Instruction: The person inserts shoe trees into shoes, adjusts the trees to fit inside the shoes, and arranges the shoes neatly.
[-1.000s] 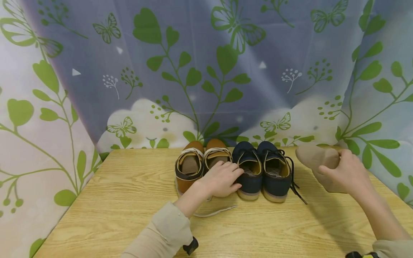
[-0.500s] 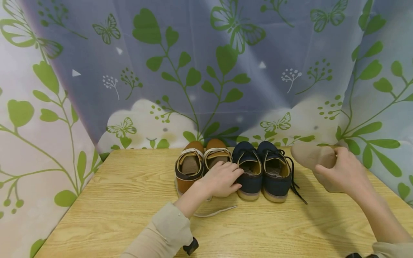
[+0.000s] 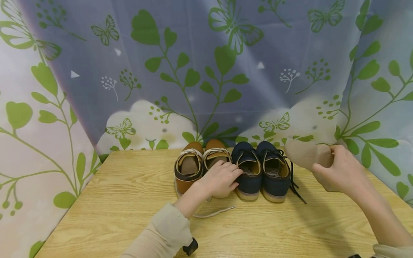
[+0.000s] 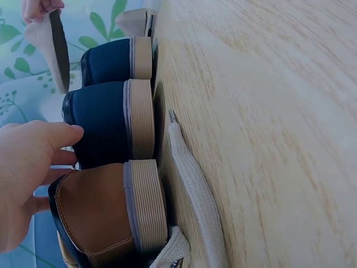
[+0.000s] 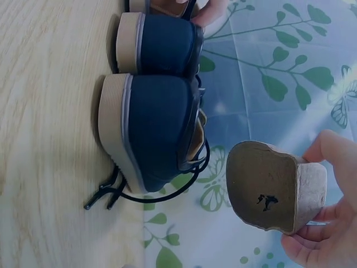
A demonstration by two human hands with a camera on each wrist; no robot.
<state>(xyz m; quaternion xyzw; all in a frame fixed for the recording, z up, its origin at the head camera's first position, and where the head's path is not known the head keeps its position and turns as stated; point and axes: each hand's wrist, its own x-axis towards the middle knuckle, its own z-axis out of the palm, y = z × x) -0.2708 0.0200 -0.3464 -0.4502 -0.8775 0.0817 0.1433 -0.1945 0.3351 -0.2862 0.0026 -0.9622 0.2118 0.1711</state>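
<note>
My right hand point(image 3: 346, 170) holds a beige shoe-shaped piece point(image 3: 301, 153) up off the table, to the right of the navy shoes. In the right wrist view, the piece's brown underside point(image 5: 262, 187) carries a small black mark. A second beige piece point(image 3: 327, 184) lies on the table below that hand. My left hand point(image 3: 221, 179) rests between the right brown shoe point(image 3: 213, 145) and the left navy shoe point(image 3: 250, 184); in the left wrist view, its thumb point(image 4: 70, 133) touches the navy heel. The right navy shoe point(image 3: 275, 186) stands alongside.
The left brown shoe point(image 3: 188, 184) completes the row, all toes pointing to the patterned cloth point(image 3: 180, 64) behind. A loose white lace point(image 3: 216, 213) trails over the wooden table point(image 3: 122, 200). Black laces point(image 3: 297, 188) hang at the right navy shoe.
My right hand has moved left with the beige piece, bringing it closer to the right navy shoe. The left hand has barely moved.
</note>
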